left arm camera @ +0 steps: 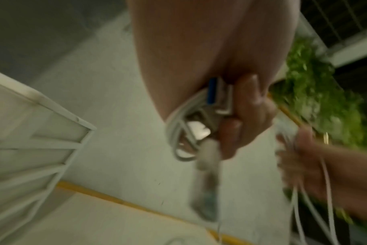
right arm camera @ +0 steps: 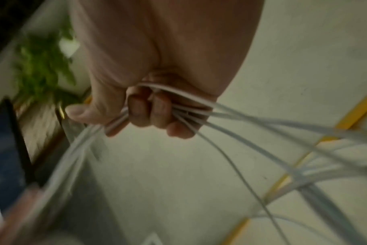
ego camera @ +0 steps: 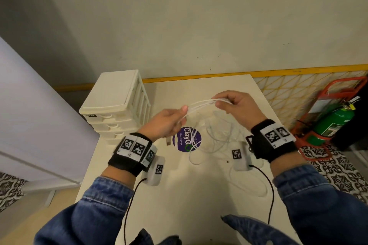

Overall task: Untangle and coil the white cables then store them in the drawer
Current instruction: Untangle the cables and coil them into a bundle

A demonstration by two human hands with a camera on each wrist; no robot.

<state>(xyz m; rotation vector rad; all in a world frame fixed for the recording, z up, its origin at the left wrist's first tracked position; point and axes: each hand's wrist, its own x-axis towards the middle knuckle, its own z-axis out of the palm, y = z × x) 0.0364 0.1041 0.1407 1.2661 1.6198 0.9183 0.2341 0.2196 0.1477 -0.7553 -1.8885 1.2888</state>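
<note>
Head view puts the cables (ego camera: 201, 103) stretched above the table (ego camera: 179, 195) between my left hand (ego camera: 165, 123) and right hand (ego camera: 237, 106), both clamped on them, so I'd feed slack slowly, keeping loops even, drawers (ego camera: 117, 105) closed beside.

The white cables (ego camera: 201, 104) are thin, several strands bunched and stretched above the surface; loose tangled loops hang down and lie below. The cream drawer unit (ego camera: 116, 105) stands at left, its drawers apparently closed.
</note>
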